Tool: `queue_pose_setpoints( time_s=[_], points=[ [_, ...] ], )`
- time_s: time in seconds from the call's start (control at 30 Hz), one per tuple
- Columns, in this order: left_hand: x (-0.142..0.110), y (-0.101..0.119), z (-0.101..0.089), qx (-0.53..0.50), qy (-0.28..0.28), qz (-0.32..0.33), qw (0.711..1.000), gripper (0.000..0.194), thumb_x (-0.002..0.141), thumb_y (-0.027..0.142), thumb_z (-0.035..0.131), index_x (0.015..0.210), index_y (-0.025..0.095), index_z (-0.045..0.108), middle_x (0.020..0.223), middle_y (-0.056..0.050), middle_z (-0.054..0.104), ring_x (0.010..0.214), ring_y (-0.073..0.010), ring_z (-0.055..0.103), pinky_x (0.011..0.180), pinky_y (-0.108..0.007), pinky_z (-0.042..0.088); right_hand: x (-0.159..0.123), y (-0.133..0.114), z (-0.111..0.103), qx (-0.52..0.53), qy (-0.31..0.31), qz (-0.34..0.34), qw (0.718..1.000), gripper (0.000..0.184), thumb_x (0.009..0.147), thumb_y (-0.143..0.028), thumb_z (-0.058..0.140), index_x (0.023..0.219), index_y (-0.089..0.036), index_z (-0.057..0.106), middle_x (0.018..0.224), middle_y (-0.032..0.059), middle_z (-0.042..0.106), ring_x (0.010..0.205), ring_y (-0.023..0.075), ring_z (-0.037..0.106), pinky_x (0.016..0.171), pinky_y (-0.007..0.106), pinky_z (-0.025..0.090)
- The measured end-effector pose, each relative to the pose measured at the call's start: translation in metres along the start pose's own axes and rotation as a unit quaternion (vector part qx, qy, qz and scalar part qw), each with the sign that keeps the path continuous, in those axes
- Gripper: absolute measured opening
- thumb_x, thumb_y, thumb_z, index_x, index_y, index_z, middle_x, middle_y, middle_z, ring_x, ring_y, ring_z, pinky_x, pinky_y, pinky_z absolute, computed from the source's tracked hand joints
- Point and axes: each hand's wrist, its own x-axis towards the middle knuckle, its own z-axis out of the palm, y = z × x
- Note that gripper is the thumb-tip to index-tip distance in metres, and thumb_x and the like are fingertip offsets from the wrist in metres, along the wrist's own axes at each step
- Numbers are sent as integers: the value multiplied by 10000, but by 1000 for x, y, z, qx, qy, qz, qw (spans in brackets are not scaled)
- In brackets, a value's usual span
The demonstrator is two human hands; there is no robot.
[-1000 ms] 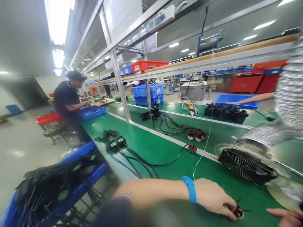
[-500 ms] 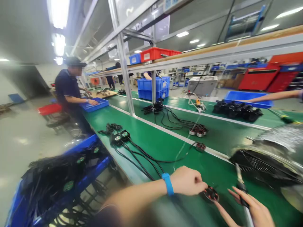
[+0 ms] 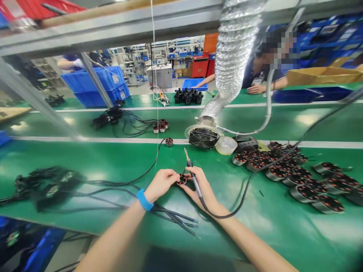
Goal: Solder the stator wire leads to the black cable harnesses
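My left hand (image 3: 161, 184), with a blue band at the wrist, has its thumb and finger closed at the edge of a small round motor (image 3: 182, 180) with copper-coloured windings. Part of the motor is hidden by my fingers. A soldering iron (image 3: 195, 186) lies in my right hand (image 3: 204, 184), its tip pointing up and away from the motor. The thumb and fingertips of that hand also touch the motor. Below my left wrist, several black cables (image 3: 170, 215) end in bare tips on the green bench (image 3: 227, 241).
Several motors (image 3: 276, 173) crowd the right side. A fume fan (image 3: 203, 138) with a silver duct (image 3: 235, 49) stands ahead, beside a tape roll (image 3: 226, 145). The iron's cord (image 3: 246, 194) arcs across the right. Cabled black parts (image 3: 53, 185) lie left. A co-worker (image 3: 256, 81) sits opposite.
My view has swung right, bringing the motor pile and duct into sight. Both hands stay at the motor, and the soldering iron is still in my right hand.
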Motion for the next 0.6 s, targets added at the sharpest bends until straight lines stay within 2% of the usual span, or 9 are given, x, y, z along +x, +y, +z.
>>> queue_pose_setpoints(
  time_s=[0.1,0.17,0.27,0.37,0.5,0.6],
  points=[
    [10,7,2,71,40,13,997,367,836,455,570,651,147,645,641,-17,630,629,-141,530,611,-241,387,-2,0,1,17,5,3,1000,550,834,-203,706,1318,-288,458,1271,91,478,926,184,677,907,408,592],
    [20,14,7,99,64,31,993,360,837,461,575,685,147,662,651,-17,635,627,-142,535,591,-237,385,-2,0,0,23,7,0,1000,564,827,-188,706,1321,-288,454,1265,92,484,942,192,674,904,415,595],
    [32,22,16,78,40,39,995,321,832,428,576,714,149,681,661,-25,657,626,-150,567,584,-235,409,0,-1,-1,13,25,-12,1000,608,799,-173,731,1324,-282,445,1262,96,495,1056,231,641,952,452,570],
    [34,24,17,25,14,14,999,306,818,417,581,706,148,674,671,-36,670,635,-159,590,597,-241,435,1,0,-2,13,29,-15,999,624,790,-172,740,1323,-282,435,1268,96,499,1136,253,610,998,474,540],
    [22,15,5,-2,47,-11,999,251,770,364,628,645,146,638,653,-16,630,655,-144,559,639,-241,433,0,2,1,76,2,6,997,594,837,-177,689,1349,-294,409,1324,103,445,1057,216,669,979,425,561],
    [14,7,-1,-48,-1,-22,999,239,763,358,661,659,142,659,667,-3,607,649,-123,544,651,-237,433,0,1,3,83,7,17,996,575,838,-188,692,1336,-295,425,1322,97,439,1023,206,683,975,417,562]
  ],
)
